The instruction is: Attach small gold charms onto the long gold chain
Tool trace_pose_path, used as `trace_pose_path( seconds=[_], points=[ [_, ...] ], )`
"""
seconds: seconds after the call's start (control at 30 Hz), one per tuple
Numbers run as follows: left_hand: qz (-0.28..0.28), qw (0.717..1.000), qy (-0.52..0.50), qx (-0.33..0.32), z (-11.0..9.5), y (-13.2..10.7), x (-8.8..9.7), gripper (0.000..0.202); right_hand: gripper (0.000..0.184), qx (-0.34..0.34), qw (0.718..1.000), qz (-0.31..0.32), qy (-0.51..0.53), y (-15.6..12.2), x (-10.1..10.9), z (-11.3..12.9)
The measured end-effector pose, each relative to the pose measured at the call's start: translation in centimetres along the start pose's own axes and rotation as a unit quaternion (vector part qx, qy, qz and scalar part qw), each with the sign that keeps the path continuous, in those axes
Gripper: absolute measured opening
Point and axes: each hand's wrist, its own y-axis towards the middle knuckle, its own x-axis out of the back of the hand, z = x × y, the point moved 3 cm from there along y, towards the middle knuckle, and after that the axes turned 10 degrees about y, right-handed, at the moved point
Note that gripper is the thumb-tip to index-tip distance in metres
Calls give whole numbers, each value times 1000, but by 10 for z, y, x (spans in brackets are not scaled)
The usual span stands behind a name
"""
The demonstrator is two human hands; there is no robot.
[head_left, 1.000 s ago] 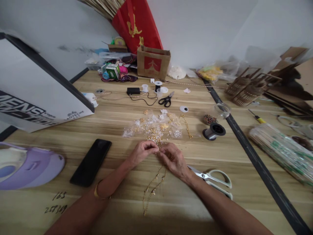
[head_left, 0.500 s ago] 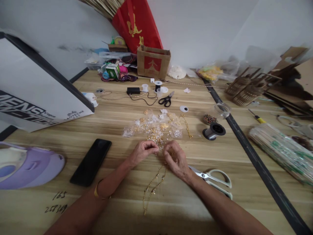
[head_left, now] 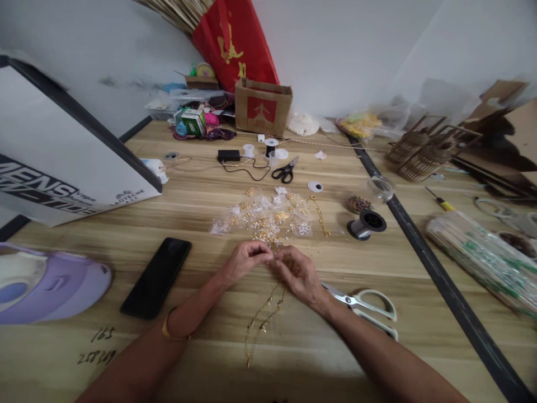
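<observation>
Over the wooden table, my left hand [head_left: 247,260] is closed in a pinch, thumb against forefinger. Its fingertips meet those of my right hand [head_left: 297,274], also pinched; whatever tiny piece lies between the tips is too small to make out. A beaded gold chain [head_left: 262,327] trails down the table toward me, and its upper end runs up into my right hand, where some gold shows inside the curled fingers. Just beyond the fingertips lies a loose heap of gold and silver beads [head_left: 268,226], with small clear bags of findings [head_left: 235,212] around it.
White-handled scissors [head_left: 364,305] lie beside my right forearm, a black phone [head_left: 157,277] beside the left. Behind the beads are black-handled scissors [head_left: 285,170]. A wire spool [head_left: 367,225], a jar of beads [head_left: 361,202] and a short gold chain [head_left: 321,215] sit to the right.
My right hand has moved slightly left, closing the gap so its fingertips meet the left ones. My left hand and the chain on the table stay nearly in place.
</observation>
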Motion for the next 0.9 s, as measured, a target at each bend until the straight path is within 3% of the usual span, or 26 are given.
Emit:
trace_pose_path(
  seconds=[0.17,0.37,0.67,0.9],
  points=[
    [2,1000,-4,4,-2,-1,0,21,14,-5,999,-23,-44,1,6,5],
    [-1,1000,-8,6,-1,0,-1,19,19,-32,996,-74,-29,4,10,9],
    [-7,1000,-3,3,-1,0,0,20,13,-22,999,-29,-8,2,2,-7],
    [-20,1000,22,-3,-1,0,0,20,9,15,999,-7,-36,5,5,-3]
  ],
)
